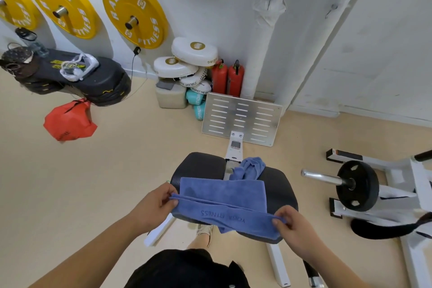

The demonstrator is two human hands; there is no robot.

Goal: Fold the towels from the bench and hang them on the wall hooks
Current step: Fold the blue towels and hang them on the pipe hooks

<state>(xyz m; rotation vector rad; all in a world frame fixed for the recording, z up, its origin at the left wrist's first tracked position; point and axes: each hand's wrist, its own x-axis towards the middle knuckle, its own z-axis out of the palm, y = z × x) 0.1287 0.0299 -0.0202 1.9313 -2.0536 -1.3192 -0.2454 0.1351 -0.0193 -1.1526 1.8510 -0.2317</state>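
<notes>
Above your black shorts, you are folding a blue towel.
Your left hand and right hand are pinching its ends, the far half lying on the tabletop just beside a crumpled towel. Loose pinching could be letting the edges slip apart. It is saying "YOGA FITNESS"; the yellow plates, "RADE FITNESS".

The blue towel is soft, matt cloth, as is the crumpled towel at the far edge of the worktop. The worktop's black padding looks smooth and dull. The slotted footplate is brushed metal; the loading bar is polished.
</notes>
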